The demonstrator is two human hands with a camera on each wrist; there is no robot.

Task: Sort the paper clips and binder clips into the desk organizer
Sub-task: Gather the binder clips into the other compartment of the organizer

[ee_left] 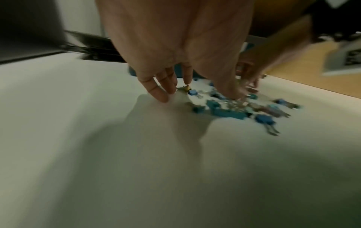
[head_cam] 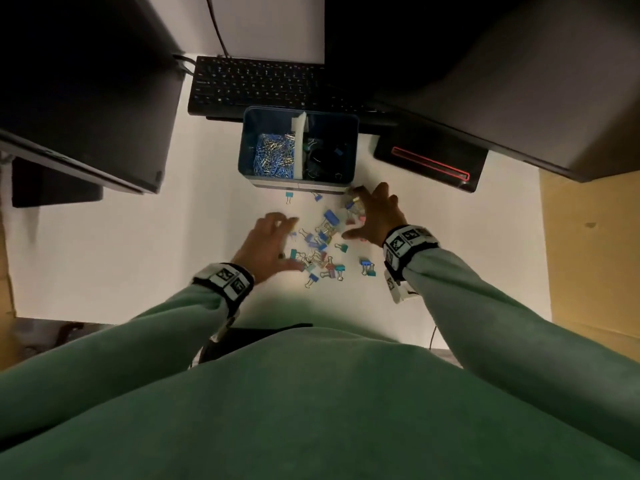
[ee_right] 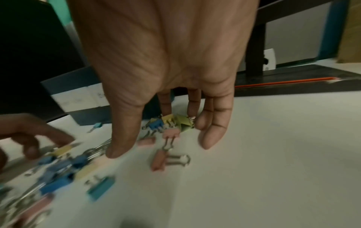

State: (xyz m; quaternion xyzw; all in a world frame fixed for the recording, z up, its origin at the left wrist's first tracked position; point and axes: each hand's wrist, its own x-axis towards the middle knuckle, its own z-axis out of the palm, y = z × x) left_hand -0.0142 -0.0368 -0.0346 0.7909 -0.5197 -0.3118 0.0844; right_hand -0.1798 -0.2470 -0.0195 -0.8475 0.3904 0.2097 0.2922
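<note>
Beside right hand point(ee_right: 166, 69), pink binder clip point(ee_right: 158, 160), handles rightward.

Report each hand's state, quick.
Left hand: open, fingers spread over the binder clips, holding nothing.
Right hand: open, fingertips on the clips near the desk organizer, no grip yet.

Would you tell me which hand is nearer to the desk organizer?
Right. The right hand reaches just below the desk organizer's near right corner; the left hand sits lower, over the binder clips.
</note>
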